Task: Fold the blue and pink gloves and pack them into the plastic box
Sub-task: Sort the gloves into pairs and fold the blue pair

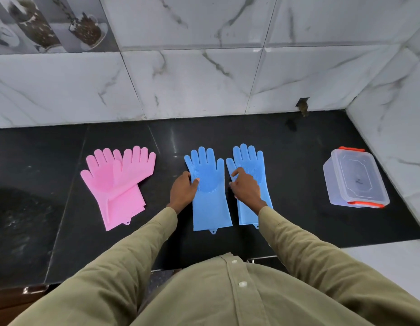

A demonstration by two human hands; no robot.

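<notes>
Two blue gloves lie flat side by side, palms up, on the black counter. My left hand [183, 191] holds the left edge of the left blue glove [210, 203], with its thumb on top of the palm. Over the right blue glove [250, 161] sits my right hand [245, 188], index finger and thumb pinching that glove's left edge near its thumb. Two pink gloves [117, 182] lie overlapped at the left, untouched. The clear plastic box [356, 178], with orange clips and its lid on, stands at the right.
The black counter [298, 165] ends at a white marble wall behind and at the right, close to the box. A small hole [302, 104] shows in the wall's base. The counter's front edge runs just before my body.
</notes>
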